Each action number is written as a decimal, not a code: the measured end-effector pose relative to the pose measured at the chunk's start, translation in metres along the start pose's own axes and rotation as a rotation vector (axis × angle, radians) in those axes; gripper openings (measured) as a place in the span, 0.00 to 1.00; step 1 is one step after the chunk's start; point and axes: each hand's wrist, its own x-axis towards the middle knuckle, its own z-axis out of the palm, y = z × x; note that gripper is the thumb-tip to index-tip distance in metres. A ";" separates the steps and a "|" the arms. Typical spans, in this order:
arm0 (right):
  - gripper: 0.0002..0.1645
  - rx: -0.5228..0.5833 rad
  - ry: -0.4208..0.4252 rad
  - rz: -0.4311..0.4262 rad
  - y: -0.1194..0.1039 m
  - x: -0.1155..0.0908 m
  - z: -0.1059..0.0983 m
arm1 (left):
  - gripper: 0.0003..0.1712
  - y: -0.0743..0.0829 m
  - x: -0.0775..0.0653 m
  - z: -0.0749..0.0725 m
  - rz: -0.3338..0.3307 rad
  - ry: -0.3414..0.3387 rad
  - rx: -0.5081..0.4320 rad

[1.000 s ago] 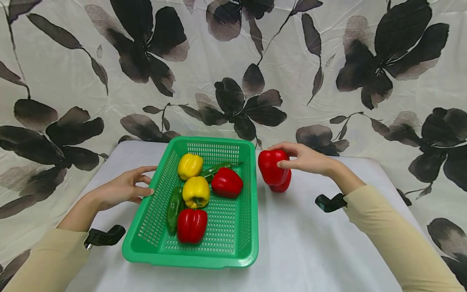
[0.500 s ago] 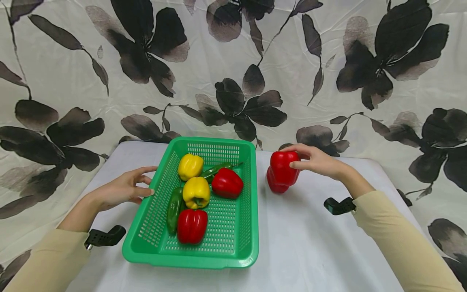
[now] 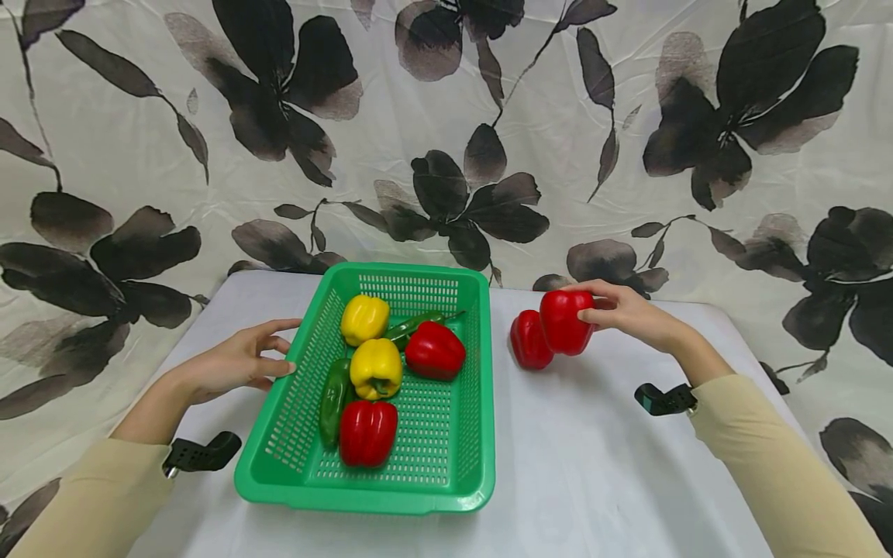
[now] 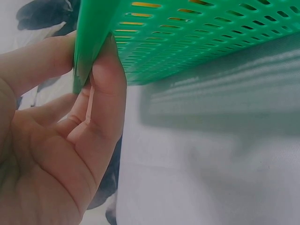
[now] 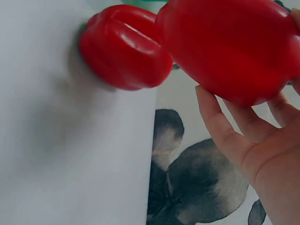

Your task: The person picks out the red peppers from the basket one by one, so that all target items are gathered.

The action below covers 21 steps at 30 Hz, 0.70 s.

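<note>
My right hand [image 3: 631, 316] grips a red bell pepper [image 3: 563, 322] between thumb and fingers, raised over the right side of the table. A second red bell pepper [image 3: 529, 341] lies on the cloth just left of it, partly overlapped by the held one; the right wrist view shows this lying pepper [image 5: 126, 47] too. At the left, my left hand [image 3: 233, 358] pinches the rim of a green plastic basket [image 3: 480, 434]. The left wrist view has fingers [image 4: 107, 89] on either side of that rim.
Inside the basket lie two yellow bell peppers [image 3: 375, 364], two red bell peppers [image 3: 367, 434] and two long green peppers [image 3: 333, 403]. A white cloth covers the table [image 3: 558, 465]. Behind it hangs a floral curtain [image 3: 391, 101].
My right hand has moved right with its red bell pepper, away from the basket, uncovering more of the pepper lying on the table. My left hand has stayed at the basket rim.
</note>
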 end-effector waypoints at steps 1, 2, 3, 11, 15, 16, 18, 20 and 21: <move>0.28 0.007 0.004 0.000 0.002 -0.001 -0.001 | 0.48 0.000 0.000 0.000 -0.001 0.000 0.000; 0.29 0.014 0.009 -0.002 0.003 -0.001 -0.001 | 0.48 0.000 0.000 0.000 -0.002 0.000 0.001; 0.29 0.020 0.012 -0.001 0.004 -0.002 -0.002 | 0.48 0.000 0.000 0.000 -0.003 0.000 0.001; 0.31 0.039 0.031 0.023 0.014 -0.005 -0.008 | 0.48 0.000 0.001 0.000 -0.002 0.002 0.008; 0.30 0.049 0.045 0.044 0.020 -0.006 -0.009 | 0.48 0.000 0.001 0.000 -0.001 0.001 0.006; 0.29 0.055 0.050 0.051 0.021 -0.006 -0.009 | 0.49 -0.001 0.001 0.000 0.000 0.001 0.005; 0.29 0.077 0.056 0.060 0.025 -0.005 -0.010 | 0.49 -0.001 0.001 -0.001 -0.001 0.002 0.005; 0.28 0.103 0.056 0.065 0.029 -0.004 -0.010 | 0.49 -0.001 0.001 -0.001 0.000 0.003 0.006; 0.28 0.119 0.055 0.064 0.031 -0.004 -0.010 | 0.49 -0.001 0.001 -0.001 0.000 0.004 0.006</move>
